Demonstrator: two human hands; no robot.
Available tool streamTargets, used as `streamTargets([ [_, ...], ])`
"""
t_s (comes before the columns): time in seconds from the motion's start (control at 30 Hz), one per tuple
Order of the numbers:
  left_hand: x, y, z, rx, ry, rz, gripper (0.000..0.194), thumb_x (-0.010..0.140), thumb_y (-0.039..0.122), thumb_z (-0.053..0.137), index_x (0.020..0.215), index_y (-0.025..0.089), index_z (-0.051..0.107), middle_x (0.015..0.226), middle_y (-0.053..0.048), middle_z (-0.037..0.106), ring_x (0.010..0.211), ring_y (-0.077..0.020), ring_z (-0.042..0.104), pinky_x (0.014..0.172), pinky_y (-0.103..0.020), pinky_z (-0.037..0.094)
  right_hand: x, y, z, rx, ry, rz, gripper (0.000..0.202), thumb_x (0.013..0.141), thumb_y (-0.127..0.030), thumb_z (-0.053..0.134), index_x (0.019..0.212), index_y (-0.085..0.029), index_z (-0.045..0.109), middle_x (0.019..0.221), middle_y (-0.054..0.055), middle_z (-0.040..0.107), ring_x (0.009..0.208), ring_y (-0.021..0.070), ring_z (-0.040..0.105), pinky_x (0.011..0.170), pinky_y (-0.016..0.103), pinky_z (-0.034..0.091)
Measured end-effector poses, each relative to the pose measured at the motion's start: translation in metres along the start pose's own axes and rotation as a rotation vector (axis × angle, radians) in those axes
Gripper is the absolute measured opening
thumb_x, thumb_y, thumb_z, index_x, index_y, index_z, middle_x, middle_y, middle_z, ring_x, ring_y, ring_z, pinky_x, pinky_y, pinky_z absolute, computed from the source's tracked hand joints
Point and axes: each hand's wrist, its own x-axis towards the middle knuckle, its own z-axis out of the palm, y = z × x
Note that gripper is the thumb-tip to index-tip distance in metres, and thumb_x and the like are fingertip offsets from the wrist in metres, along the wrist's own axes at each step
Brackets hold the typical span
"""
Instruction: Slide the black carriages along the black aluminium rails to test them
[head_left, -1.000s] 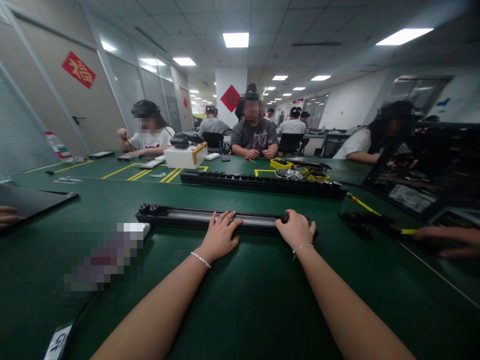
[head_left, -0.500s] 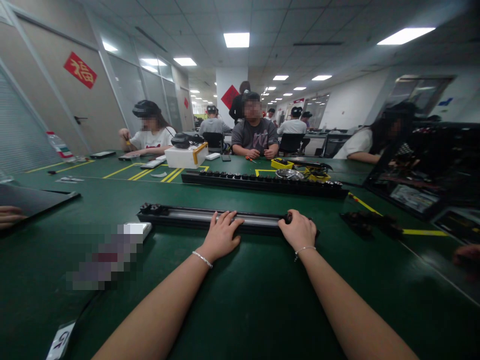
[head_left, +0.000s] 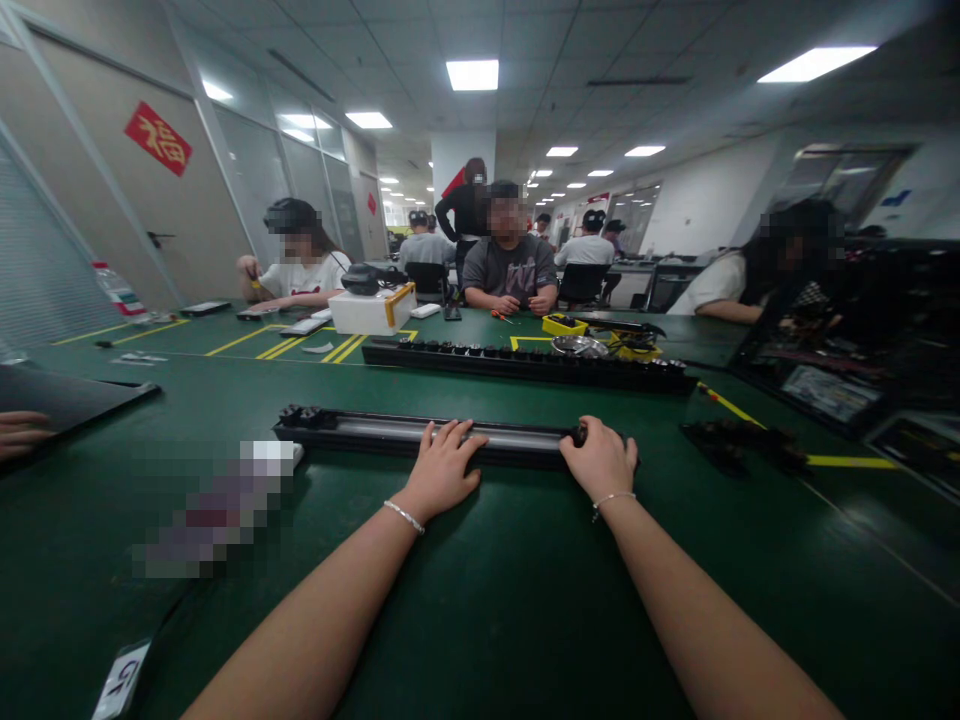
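A long black rail with a grey inner channel (head_left: 375, 428) lies across the green table, small black parts (head_left: 301, 415) at its left end. My left hand (head_left: 446, 468) rests on the rail's middle with fingers spread. Near the right end, my right hand (head_left: 600, 458) has thumb and fingers curled round a small black piece (head_left: 578, 435) in the channel. Behind lies a second black rail (head_left: 525, 366) with a row of small black parts along its top.
A blurred phone-like object (head_left: 225, 510) with a cable lies at left. Farther back are a white box (head_left: 367, 310), a metal dish (head_left: 579, 346) and a yellow tray (head_left: 564, 326). Dark parts (head_left: 742, 447) lie at right. Several people sit around.
My right hand has shifted very slightly, its outer fingers a little more spread. My left hand stays in place. In the background a standing person has moved.
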Motion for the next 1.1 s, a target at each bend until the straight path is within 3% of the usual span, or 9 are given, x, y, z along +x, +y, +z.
streamTargets([
  [0.53,0.000,-0.001,-0.001,-0.012,-0.004,0.001,0.048,0.077,0.035,0.056,0.124,0.033,0.048,0.140,-0.004,0.043,0.131,-0.0263,0.032,0.111,-0.053,0.013,-0.001,-0.001,-0.007,0.007,-0.037,0.023,0.042,0.080,-0.030,0.041,0.119,-0.016,0.050,0.113,0.010,0.060,0.113,0.0239,0.049,0.107,0.050,0.015],
  [1.1,0.000,-0.001,0.001,0.003,0.010,0.003,0.048,0.076,0.035,0.057,0.124,0.033,0.048,0.139,-0.003,0.044,0.131,-0.0260,0.033,0.111,-0.052,0.014,0.002,0.012,-0.005,-0.025,0.012,0.057,0.046,0.078,-0.038,0.042,0.116,-0.016,0.052,0.116,0.012,0.058,0.118,0.0266,0.044,0.105,0.053,0.017],
])
